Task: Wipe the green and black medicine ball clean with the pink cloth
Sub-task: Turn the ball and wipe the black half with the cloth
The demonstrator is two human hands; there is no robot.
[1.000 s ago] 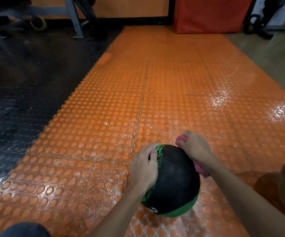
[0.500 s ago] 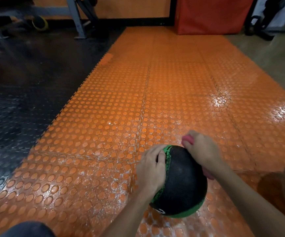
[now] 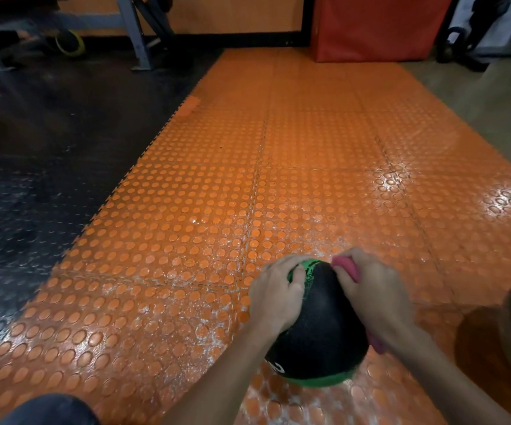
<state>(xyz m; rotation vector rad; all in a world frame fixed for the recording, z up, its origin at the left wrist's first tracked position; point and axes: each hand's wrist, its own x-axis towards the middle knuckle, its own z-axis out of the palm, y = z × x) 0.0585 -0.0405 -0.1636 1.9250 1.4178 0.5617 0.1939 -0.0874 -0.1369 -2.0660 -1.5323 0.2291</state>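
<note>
Closest, the green and black medicine ball [image 3: 318, 332] sits on the orange studded floor mat [image 3: 186, 210]. A white marking low on its left side is too cut off to read. The left grip [image 3: 274, 294] curls over the ball's upper left, fingertips on the green stripe. The right grip [image 3: 373, 289] wraps the pink cloth [image 3: 346, 266], pressing it to the ball's upper right. Beyond, black flooring [image 3: 33, 179] borders the mat; a red pad [image 3: 379, 26] stands at its far end.

Medicine ball [image 3: 318, 326] apparently rests on the orange studded floor mat [image 3: 217, 210]
</note>
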